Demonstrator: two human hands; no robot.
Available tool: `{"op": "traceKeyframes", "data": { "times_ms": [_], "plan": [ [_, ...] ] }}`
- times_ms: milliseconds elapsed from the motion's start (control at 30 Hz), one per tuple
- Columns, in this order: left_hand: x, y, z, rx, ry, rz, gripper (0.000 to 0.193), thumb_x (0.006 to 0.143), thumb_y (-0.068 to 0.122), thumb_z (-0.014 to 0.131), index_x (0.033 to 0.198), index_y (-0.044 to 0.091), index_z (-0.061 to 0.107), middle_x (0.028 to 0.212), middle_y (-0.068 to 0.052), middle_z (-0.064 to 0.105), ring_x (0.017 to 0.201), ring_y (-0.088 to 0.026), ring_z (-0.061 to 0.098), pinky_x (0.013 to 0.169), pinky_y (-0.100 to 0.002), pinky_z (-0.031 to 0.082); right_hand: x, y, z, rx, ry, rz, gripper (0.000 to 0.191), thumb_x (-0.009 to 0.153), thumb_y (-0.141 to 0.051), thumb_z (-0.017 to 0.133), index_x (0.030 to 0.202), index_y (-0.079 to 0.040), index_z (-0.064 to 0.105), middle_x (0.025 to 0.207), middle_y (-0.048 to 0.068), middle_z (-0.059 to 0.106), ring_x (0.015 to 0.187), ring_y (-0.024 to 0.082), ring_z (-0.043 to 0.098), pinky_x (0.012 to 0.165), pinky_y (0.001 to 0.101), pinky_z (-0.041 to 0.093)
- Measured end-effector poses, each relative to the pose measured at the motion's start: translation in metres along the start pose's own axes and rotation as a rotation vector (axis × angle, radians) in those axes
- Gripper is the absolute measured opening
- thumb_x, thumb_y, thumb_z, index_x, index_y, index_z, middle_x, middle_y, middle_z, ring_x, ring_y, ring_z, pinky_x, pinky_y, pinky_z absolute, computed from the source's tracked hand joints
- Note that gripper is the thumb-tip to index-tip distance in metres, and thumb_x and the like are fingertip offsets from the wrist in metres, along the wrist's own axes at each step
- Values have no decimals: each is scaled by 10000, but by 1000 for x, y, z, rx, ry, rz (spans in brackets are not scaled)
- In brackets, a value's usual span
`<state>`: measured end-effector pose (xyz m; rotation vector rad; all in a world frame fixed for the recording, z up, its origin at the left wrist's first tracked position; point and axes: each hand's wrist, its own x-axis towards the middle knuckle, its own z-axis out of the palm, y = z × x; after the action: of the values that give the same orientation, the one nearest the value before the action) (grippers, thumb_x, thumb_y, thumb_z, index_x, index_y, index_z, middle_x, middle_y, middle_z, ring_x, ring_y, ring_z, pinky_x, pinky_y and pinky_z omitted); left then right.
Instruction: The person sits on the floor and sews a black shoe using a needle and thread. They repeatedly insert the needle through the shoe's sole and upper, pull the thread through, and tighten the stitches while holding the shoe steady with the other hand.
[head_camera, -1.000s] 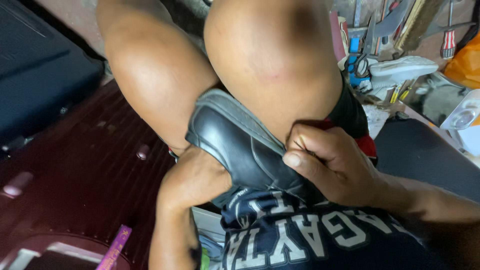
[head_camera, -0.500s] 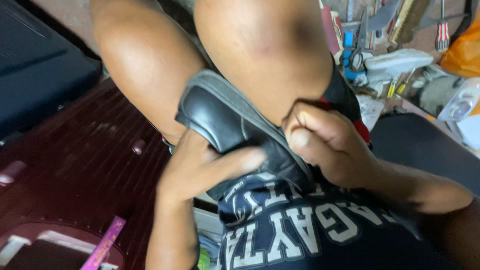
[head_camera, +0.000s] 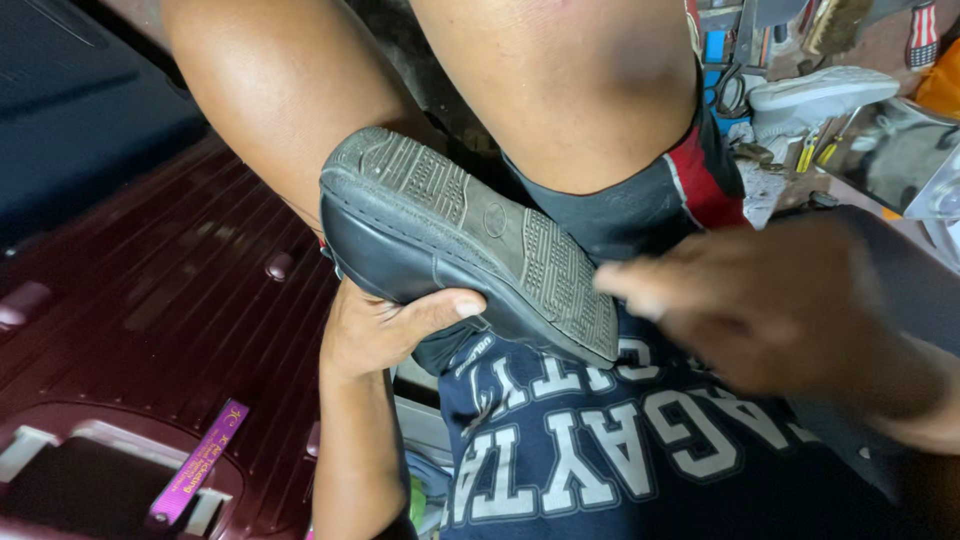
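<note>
A black shoe (head_camera: 440, 250) lies between my knees with its grey ribbed sole turned up toward me. My left hand (head_camera: 385, 325) grips it from below, thumb pressed along the black side of the upper. My right hand (head_camera: 790, 300) hovers blurred just right of the sole's heel end, fingers pointing left toward it, holding nothing that I can see. My bare knees rise above the shoe, and my dark blue lettered shirt (head_camera: 620, 450) fills the lower middle.
A dark red ribbed suitcase (head_camera: 150, 340) with a purple tag (head_camera: 200, 475) lies at the left. A cluttered workbench at the upper right carries a light grey shoe (head_camera: 820, 90), scissors (head_camera: 725, 90) and small tools.
The shoe has been turned over, its sole now facing up. My left hand shifted under it to grip the side. My right hand has let go and drawn back to the right.
</note>
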<state>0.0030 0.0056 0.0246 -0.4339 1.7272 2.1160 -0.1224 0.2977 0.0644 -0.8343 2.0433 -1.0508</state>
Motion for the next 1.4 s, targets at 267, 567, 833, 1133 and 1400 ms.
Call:
{"op": "traceKeyframes", "data": {
  "times_ms": [267,567,833,1133,1400],
  "plan": [
    [0,1,-4,-37,-41,12,349,895,5,824,1217,-13,693,1178,-68,743,1100,-159,698,1008,-336,574,4,-7,13,77,-182,-18,400,868,-56,572,1216,-153,742,539,-29,611,339,50,480,308,255,365],
    [9,7,3,45,-40,-8,262,900,18,837,1139,5,730,1089,-67,771,999,-158,733,900,-332,615,6,-25,-4,-234,-316,-4,508,805,-183,725,1313,-163,706,592,-6,510,318,124,457,277,334,341],
    [23,27,15,195,-38,-49,406,742,142,927,1072,18,724,1017,-51,770,921,-141,731,852,-306,613,32,-31,-26,-509,-618,9,706,702,-259,745,1400,-203,649,739,-12,535,431,172,554,342,341,430],
    [22,23,23,335,57,-30,467,686,235,980,1031,34,738,999,-62,780,877,-163,757,820,-311,624,58,-24,-22,-406,-644,2,541,705,-266,766,1242,-213,718,723,-8,593,460,247,596,328,400,457],
    [26,21,23,423,118,-98,493,647,291,987,978,30,731,960,-78,775,838,-193,758,772,-323,613,71,-27,-11,-437,-662,-172,329,685,-155,704,988,-51,630,733,36,579,535,218,617,322,389,451]
  ]
}}
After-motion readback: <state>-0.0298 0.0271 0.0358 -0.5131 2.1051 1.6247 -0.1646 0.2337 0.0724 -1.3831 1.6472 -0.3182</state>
